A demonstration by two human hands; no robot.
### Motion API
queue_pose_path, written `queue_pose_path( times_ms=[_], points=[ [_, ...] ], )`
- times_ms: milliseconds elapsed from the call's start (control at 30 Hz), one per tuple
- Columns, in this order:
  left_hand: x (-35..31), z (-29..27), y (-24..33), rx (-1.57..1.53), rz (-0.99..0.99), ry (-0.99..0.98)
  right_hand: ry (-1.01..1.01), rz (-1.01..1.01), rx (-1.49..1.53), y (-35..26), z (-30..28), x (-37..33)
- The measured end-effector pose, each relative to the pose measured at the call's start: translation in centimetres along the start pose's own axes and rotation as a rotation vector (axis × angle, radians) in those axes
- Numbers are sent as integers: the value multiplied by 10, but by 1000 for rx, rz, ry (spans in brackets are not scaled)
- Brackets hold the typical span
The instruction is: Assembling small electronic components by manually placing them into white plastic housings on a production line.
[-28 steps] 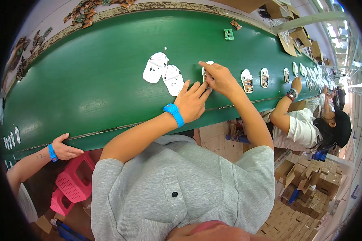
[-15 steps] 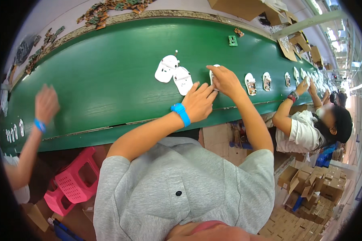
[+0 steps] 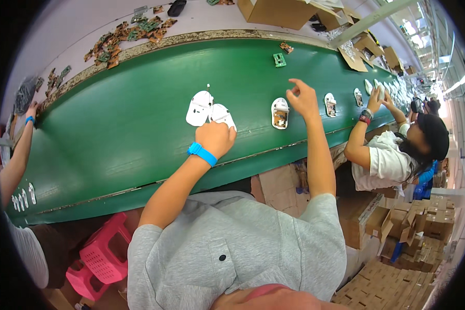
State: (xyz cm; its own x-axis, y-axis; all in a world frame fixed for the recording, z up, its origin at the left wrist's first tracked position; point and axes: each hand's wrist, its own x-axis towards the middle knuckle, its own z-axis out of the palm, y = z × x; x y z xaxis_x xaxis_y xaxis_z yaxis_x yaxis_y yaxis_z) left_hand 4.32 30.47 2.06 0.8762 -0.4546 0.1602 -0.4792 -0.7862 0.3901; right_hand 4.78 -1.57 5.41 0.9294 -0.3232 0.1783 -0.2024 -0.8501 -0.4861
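My left hand (image 3: 215, 138), with a blue wristband (image 3: 203, 153), is closed on the near edge of a white computer mouse shell (image 3: 221, 114); its fingertips are hidden. Another white shell (image 3: 198, 109) touches that one on its left, and a short lead with a small connector (image 3: 208, 86) sticks out at the back. My right hand (image 3: 304, 101) hovers empty over the green belt, index finger and thumb apart. Just left of it lies a white mouse shell with a brown circuit board inside (image 3: 280, 114). Similar half-built mice (image 3: 330, 105) (image 3: 358, 97) lie further right.
Beyond the belt (image 3: 139, 134), loose circuit boards (image 3: 124, 42) are heaped on a ledge. A green board (image 3: 279, 60) lies at the belt's far side. A co-worker (image 3: 392, 150) handles white shells at right; another's arm (image 3: 19, 150) reaches in at left. A pink stool (image 3: 106, 253) stands below.
My hands, together over one mouse before, have parted: the left moved onto a white shell, the right lifted away. That mouse lies uncovered. The left co-worker's hand moved to the belt's far edge.
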Motion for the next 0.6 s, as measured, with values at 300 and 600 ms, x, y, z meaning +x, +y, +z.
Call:
queue_pose_path(
  times_ms=[300, 600],
  points=[
    [3, 7, 8, 46, 115, -84, 322, -46, -154, 37, 65, 113],
    [6, 6, 3, 9, 164, -124, -427, -305, 46, 12, 48, 102]
  ],
)
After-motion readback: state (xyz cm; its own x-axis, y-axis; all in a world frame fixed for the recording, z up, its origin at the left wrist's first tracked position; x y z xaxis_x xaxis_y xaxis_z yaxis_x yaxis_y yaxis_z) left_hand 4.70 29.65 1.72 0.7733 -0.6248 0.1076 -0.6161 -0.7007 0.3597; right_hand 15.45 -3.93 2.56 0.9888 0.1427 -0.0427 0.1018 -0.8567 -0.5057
